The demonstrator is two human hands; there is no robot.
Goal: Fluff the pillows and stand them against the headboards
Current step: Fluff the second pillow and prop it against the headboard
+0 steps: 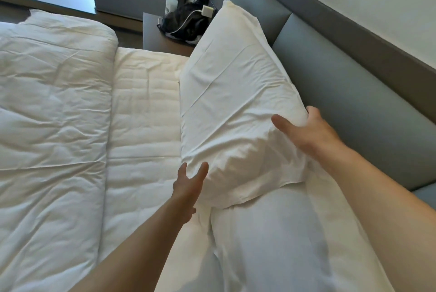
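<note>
Grey headboard (330,74) ran down the right of the frame, your pillow (236,102) leaning on it.
Your right hand (304,131) clamped its near top corner; your left hand (188,185) was spread open, touching the lower edge. Let go early and the soft pillow could slump onto the bed (141,114) or the second pillow (271,244) below.

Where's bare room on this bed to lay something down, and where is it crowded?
Free: the quilted mattress strip between the folded duvet and the standing pillow. Crowded: the headboard side, where the right hand grips that pillow, the left hand is at its lower edge, and a second pillow lies. The nightstand holds a bag and bottle.
</note>
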